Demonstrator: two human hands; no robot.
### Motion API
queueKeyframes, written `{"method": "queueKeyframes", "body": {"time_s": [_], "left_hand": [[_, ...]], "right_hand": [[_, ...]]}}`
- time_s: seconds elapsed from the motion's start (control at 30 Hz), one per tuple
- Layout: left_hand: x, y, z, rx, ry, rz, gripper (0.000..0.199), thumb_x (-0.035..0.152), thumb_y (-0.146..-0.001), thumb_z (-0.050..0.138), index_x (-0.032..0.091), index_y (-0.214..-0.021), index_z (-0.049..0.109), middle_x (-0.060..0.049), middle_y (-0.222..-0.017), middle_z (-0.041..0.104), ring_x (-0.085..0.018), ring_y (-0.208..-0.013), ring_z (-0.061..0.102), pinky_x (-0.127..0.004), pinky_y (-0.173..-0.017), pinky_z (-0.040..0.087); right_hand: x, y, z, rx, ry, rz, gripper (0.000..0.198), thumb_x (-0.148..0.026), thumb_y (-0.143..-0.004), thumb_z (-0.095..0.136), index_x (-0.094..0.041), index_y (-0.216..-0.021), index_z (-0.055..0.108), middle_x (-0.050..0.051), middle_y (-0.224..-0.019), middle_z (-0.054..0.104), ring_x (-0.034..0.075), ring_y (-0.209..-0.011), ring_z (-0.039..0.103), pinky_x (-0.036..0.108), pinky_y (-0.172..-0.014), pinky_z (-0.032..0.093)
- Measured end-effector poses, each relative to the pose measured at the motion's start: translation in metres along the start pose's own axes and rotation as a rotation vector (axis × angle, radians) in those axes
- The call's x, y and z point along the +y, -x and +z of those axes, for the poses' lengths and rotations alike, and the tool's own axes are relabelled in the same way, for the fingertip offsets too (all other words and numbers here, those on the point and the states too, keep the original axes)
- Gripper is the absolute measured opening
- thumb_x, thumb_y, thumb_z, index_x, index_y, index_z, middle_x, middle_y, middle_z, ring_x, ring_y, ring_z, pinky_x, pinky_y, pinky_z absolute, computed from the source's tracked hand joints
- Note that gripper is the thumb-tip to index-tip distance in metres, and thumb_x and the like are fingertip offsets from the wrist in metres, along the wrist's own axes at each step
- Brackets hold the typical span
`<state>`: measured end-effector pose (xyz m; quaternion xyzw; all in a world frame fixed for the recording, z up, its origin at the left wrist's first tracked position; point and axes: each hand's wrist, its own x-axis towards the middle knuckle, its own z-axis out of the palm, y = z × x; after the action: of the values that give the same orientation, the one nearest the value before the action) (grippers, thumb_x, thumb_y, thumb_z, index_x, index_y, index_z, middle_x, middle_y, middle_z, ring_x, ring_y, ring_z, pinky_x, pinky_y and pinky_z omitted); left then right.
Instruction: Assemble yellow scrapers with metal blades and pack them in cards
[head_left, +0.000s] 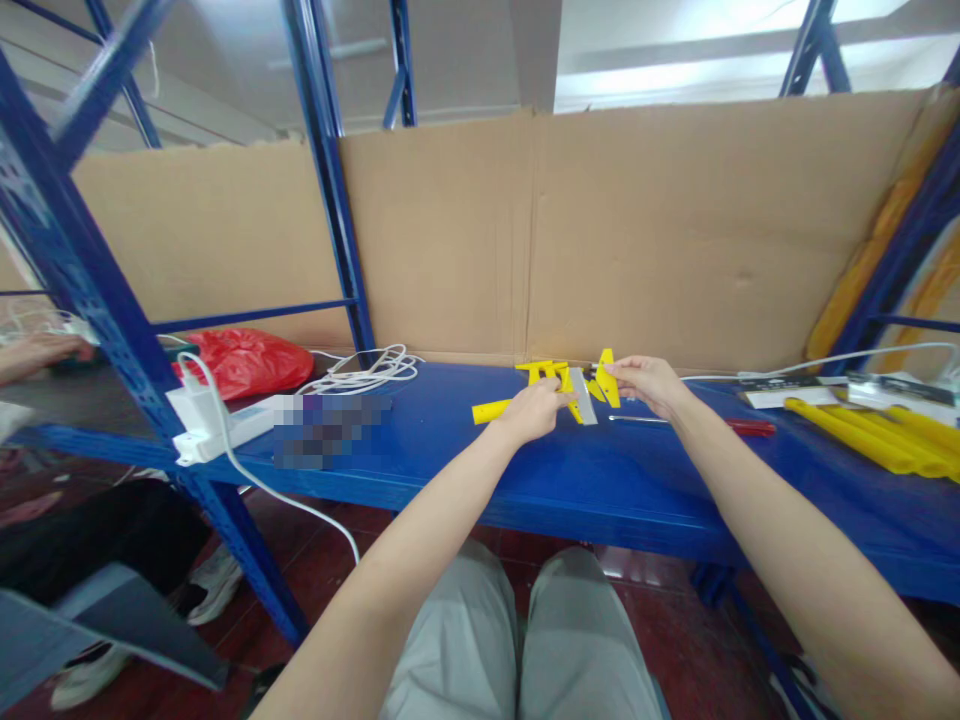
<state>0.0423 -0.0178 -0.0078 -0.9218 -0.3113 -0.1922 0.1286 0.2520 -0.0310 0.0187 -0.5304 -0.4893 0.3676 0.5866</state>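
Note:
My left hand (534,408) is closed at a cluster of yellow parts (546,370) on the blue shelf, its fingertips pinching a yellow piece beside a flat grey plate (583,397). Under the wrist, a yellow tube-like piece (489,411) sticks out to the left. My right hand (646,382) pinches a small flat yellow piece (608,382) with angled edges, held upright just right of the grey plate. In front of the right hand lies a screwdriver (750,427) with a red handle, its thin shaft pointing left.
Yellow tubes (862,440) and packaged items (795,390) lie at the right. On the left are a white power strip (236,425), coiled white cable (367,372) and a red plastic bag (251,362). Cardboard (645,230) walls the back; blue posts (326,180) rise around. Another person's hand (45,350) shows far left.

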Motion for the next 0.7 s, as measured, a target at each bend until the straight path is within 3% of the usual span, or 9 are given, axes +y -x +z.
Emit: {"method": "queueKeyframes", "body": {"time_s": [0.3,0.5,0.7], "left_hand": [[0.000,0.000,0.001,-0.011,0.021,0.001,0.044,0.010,-0.093,0.039,0.020,-0.130,0.060,-0.012,-0.105,0.061,-0.023,-0.103,0.058,-0.036,-0.089,0.049],[0.001,0.000,0.004,0.005,0.039,0.008,0.043,0.010,-0.092,0.038,0.020,-0.125,0.063,-0.011,-0.104,0.063,-0.022,-0.102,0.059,-0.036,-0.089,0.049],[-0.001,-0.001,0.005,-0.007,0.042,0.021,0.041,0.011,-0.091,0.038,0.018,-0.121,0.065,-0.012,-0.102,0.064,-0.023,-0.100,0.060,-0.037,-0.090,0.049]], "right_hand": [[0.007,0.007,0.024,-0.001,0.033,0.011,0.011,-0.014,-0.075,0.070,-0.014,-0.066,0.066,0.001,-0.062,0.066,0.008,-0.055,0.058,0.021,-0.058,0.048],[0.016,0.003,0.036,0.063,0.161,-0.119,0.007,-0.012,-0.071,0.069,-0.015,-0.073,0.062,0.000,-0.063,0.064,0.009,-0.051,0.054,0.021,-0.051,0.044],[0.025,-0.004,0.038,0.112,0.444,-0.332,0.009,-0.009,-0.071,0.059,-0.018,-0.073,0.057,0.002,-0.067,0.064,0.013,-0.063,0.060,0.026,-0.063,0.050]]}}
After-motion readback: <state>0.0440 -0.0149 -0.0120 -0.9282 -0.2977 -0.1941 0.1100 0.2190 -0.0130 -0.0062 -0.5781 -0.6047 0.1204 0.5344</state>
